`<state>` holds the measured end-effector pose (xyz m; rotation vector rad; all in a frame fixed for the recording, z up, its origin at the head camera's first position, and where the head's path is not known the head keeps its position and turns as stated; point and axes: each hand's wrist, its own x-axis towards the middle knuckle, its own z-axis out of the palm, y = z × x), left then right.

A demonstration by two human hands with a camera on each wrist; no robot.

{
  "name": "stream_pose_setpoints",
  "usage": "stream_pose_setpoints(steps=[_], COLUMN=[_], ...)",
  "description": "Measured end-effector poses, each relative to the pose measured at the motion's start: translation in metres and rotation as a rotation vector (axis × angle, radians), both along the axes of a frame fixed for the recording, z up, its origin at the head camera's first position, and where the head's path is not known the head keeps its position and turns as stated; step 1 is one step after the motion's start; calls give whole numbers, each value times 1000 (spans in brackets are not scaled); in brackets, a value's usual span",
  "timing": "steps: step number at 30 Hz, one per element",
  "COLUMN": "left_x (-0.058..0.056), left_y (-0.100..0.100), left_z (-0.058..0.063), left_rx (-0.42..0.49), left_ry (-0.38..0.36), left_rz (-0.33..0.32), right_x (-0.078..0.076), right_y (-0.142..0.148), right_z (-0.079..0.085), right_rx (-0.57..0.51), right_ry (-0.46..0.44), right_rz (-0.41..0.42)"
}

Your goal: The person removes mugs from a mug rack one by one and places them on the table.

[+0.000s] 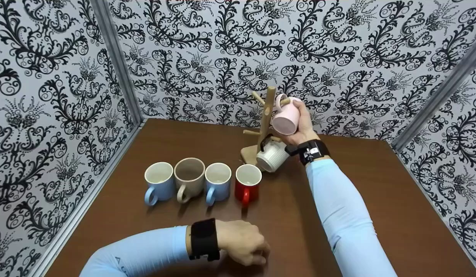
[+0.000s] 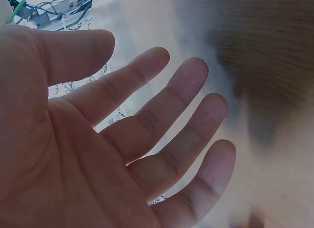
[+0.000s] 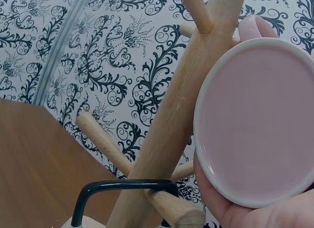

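My right hand grips a pink mug by its body beside the wooden mug tree. The mug is tilted, and its handle is at an upper peg, which appears to pass through the loop. In the right wrist view the pink mug's pale rim and inside face the camera, with the handle close to the post. Below, a white ribbed mug hangs by its black handle from a lower peg. My left hand is low over the table, holding nothing, its fingers loosely bent.
Left of the tree, a row of upright mugs stands on the brown table: a blue mug, a beige mug, another blue mug and a red mug. Patterned walls enclose the back and sides.
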<state>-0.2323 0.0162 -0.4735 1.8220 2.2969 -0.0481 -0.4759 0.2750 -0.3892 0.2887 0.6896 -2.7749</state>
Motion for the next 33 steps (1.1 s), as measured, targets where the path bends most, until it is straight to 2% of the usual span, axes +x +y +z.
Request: stream_pose_setpoints(steps=[5,11,19,23,27,33], left_x=[0,0,-1,-2,-5,-5], left_y=[0,1,0,-1,-2,-1], left_z=[-2,-1,-2,-1,-1,-3], left_rx=[-3,3,10,28,43,56], left_ry=[-17,-29,2,42,49,46], left_rz=[-4,-14,8,19,18,6], right_x=[0,1,5,7,8,14], right_y=[3,5,7,9,11,16], right_z=[0,1,7,9,11,13], right_rx=[53,57,78,40,35,82], right_ry=[-16,-19,4,36,58,21], right_rz=[-47,-49,-69,-70,-83,-97])
